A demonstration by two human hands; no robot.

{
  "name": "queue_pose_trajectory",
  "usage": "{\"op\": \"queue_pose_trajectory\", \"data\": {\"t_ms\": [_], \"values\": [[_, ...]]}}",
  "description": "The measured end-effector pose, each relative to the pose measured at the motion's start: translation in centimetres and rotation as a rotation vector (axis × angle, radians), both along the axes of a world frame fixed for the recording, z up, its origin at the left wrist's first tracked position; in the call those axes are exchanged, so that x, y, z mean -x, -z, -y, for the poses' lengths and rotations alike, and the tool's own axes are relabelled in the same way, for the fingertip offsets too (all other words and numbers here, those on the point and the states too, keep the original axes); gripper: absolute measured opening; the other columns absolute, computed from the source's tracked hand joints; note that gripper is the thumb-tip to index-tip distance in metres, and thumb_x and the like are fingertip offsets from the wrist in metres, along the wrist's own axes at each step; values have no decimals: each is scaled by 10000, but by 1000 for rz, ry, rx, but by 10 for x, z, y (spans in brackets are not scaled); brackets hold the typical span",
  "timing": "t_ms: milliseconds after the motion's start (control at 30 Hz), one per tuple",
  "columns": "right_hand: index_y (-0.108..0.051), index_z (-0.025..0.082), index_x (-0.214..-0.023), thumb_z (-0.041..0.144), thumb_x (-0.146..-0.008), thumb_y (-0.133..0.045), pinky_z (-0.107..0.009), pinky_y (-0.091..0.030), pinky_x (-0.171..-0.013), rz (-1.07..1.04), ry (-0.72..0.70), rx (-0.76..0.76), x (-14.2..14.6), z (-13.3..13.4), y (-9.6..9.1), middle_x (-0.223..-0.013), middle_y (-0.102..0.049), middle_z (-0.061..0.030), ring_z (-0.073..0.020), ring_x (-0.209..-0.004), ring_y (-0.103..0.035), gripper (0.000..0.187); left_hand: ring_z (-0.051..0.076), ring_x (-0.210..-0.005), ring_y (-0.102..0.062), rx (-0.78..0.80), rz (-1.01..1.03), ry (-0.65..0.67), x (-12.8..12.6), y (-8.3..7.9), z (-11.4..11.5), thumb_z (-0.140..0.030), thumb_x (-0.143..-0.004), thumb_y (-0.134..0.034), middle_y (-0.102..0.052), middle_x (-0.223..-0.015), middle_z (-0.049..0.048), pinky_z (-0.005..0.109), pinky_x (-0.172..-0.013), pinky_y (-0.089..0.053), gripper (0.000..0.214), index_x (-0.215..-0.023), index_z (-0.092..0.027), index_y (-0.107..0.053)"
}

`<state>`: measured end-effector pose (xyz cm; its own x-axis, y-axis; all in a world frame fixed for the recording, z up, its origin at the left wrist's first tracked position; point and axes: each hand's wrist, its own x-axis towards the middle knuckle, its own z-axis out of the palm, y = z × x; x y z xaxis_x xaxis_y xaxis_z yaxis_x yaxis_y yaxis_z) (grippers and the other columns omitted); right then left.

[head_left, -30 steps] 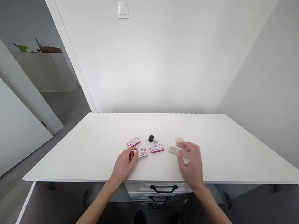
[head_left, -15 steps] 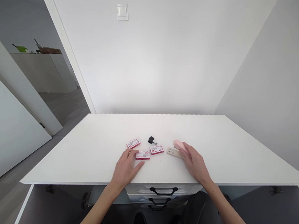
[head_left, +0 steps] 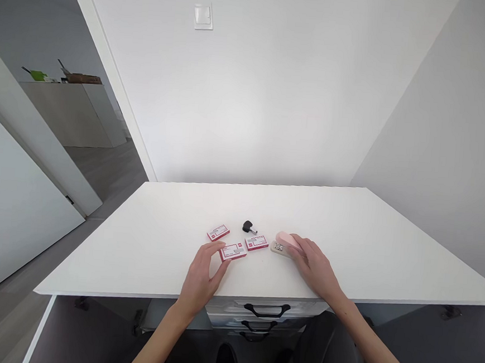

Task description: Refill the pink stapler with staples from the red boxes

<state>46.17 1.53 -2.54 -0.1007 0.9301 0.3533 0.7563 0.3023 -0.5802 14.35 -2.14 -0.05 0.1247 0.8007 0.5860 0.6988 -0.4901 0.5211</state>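
My left hand [head_left: 201,276] grips a small red-and-white box [head_left: 233,252] by its left end, thumb at the near edge and fingers at the far edge. The box looks slightly tilted. Two similar boxes lie close by, one red-and-white box [head_left: 218,233] behind and another small box [head_left: 256,242] to the right. My right hand [head_left: 315,268] is closed around a pink stapler [head_left: 287,240]. Under it shows a flat beige piece [head_left: 277,250] with a dark square pattern; I cannot tell whether they are joined. A black-headed key [head_left: 248,226] lies behind the boxes.
Everything lies on a white tabletop [head_left: 172,215] against the wall. Below its front edge are drawers with black handles [head_left: 266,310]. A light switch [head_left: 204,16] is on the wall. At the left are a doorway and a white door [head_left: 9,208].
The left hand has taken the near box between thumb and fingers and tipped it a little. The pink stapler has moved slightly left and lower, covering more of the beige piece.
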Motion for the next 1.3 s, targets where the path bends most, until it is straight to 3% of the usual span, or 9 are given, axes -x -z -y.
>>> {"op": "queue_pose_trajectory", "data": {"t_ms": [167, 367, 767, 1067, 1300], "values": [[-509, 340, -1383, 500, -1058, -370, -424, -542, -918, 6, 1, -8, 1, 1, 0, -1264, -661, -61, -273, -1158, -619, 389, 233, -1182, -623, 55, 108, -47, -1, 0, 0, -328, -1022, -533, -606, -1283, 85, 405, -998, -527, 296, -1310, -267, -498], [-523, 337, -1382, 499, -1054, -373, -416, -551, -905, 3, -4, -28, 0, -1, 2, -1252, -663, -66, -270, -1146, -625, 395, 247, -1222, -595, 144, -19, -44, 0, 1, -4, -373, -1028, -520, -606, -1293, 77, 422, -1016, -511, 284, -1291, -269, -496], [-527, 327, -1350, 447, -1070, -356, -422, -538, -928, 29, -49, -92, 1, -3, 2, -1255, -670, -70, -271, -1155, -623, 350, 263, -1224, -575, 171, -137, -21, -2, 7, -9, -354, -1014, -533, -634, -1249, 77, 450, -1014, -506, 255, -1249, -258, -523], [-539, 291, -1183, 527, -1039, -406, -395, -545, -825, 27, -36, 28, 0, -1, 4, -1166, -686, -59, -259, -1020, -665, 306, 274, -1208, -566, 211, -137, -30, -2, 8, -9, -347, -1015, -532, -621, -1239, 83, 469, -1009, -496, 242, -1239, -256, -522], [-524, 288, -1210, 541, -1029, -428, -408, -530, -872, 10, -43, 42, 1, 0, 4, -1212, -661, -74, -275, -1094, -636, 326, 265, -1185, -594, 173, -161, -40, -2, 9, -9, -342, -998, -559, -644, -1215, 75, 441, -983, -513, 254, -1234, -253, -530]]}}
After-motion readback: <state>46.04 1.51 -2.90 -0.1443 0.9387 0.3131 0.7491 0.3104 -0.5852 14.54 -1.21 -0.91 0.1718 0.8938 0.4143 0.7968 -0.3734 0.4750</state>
